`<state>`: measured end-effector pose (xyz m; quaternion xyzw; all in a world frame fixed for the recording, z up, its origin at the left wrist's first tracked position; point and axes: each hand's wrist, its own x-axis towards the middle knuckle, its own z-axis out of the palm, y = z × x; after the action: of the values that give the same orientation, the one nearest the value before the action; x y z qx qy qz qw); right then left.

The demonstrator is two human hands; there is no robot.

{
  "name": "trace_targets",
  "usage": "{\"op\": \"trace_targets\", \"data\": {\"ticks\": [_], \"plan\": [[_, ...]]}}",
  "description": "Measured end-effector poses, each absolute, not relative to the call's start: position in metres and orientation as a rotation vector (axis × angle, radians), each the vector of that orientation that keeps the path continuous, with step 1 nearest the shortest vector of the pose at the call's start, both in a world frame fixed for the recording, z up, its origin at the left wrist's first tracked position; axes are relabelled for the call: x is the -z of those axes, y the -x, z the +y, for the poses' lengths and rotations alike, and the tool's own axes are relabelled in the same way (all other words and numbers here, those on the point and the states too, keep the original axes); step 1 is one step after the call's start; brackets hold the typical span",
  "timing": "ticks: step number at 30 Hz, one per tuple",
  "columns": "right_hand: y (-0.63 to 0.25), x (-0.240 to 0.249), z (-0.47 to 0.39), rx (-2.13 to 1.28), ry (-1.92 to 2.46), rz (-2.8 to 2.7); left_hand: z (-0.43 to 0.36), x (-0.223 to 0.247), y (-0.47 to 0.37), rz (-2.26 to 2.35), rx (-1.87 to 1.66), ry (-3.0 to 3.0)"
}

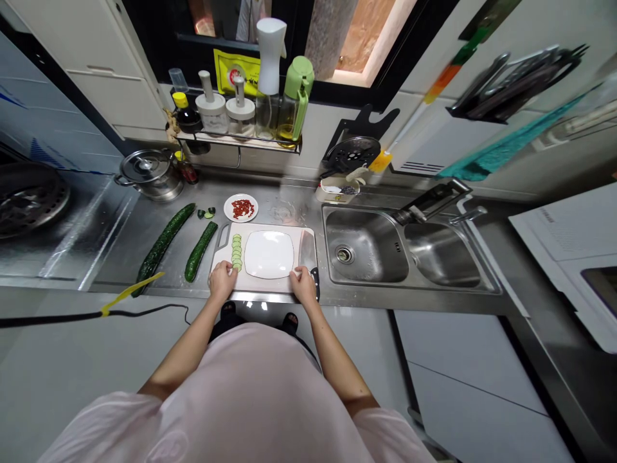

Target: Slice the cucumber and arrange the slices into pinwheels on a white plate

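A white cutting board point(250, 284) lies on the steel counter, bearing a white squarish plate point(268, 254) and a row of overlapping cucumber slices point(236, 252) to its left. My left hand point(223, 280) is at the board's lower left, just below the slices, its fingers bent together; what they hold, if anything, is hidden. At the plate's lower right corner is my right hand point(303, 283), thumb and fingers closed near the rim. A knife point(307, 249) lies along the board's right side, its black handle by my right hand. Two cucumbers point(201, 251) point(166, 243) lie left of the board.
Behind the board sit a small plate of chopped red pieces point(241, 208) and cucumber ends point(206, 213). A steel pot point(150, 175) stands back left, a double sink point(369, 247) is at right, and a bottle rack point(241, 139) hangs above the counter. A black cable point(53, 319) crosses the lower left.
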<state>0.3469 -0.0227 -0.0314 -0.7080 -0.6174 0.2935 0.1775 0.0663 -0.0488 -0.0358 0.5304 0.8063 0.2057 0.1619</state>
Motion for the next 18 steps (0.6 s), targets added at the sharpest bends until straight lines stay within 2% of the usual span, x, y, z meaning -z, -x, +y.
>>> {"op": "trace_targets", "data": {"ticks": [8,11,14,18], "plan": [[-0.346,0.023,-0.022,-0.824,1.959,-1.725,-0.053,0.030,-0.070,2.263,-0.746,-1.310],[-0.344,0.011,-0.019,-0.831,1.919,-1.694,-0.047,0.024,-0.070,2.083,-0.975,-1.108],[-0.337,-0.009,-0.013,-0.818,1.826,-1.659,-0.033,0.006,-0.074,1.780,-1.233,-0.941],[-0.319,-0.047,-0.001,-0.837,1.633,-1.631,-0.017,-0.036,-0.084,1.538,-1.311,-0.937]]}}
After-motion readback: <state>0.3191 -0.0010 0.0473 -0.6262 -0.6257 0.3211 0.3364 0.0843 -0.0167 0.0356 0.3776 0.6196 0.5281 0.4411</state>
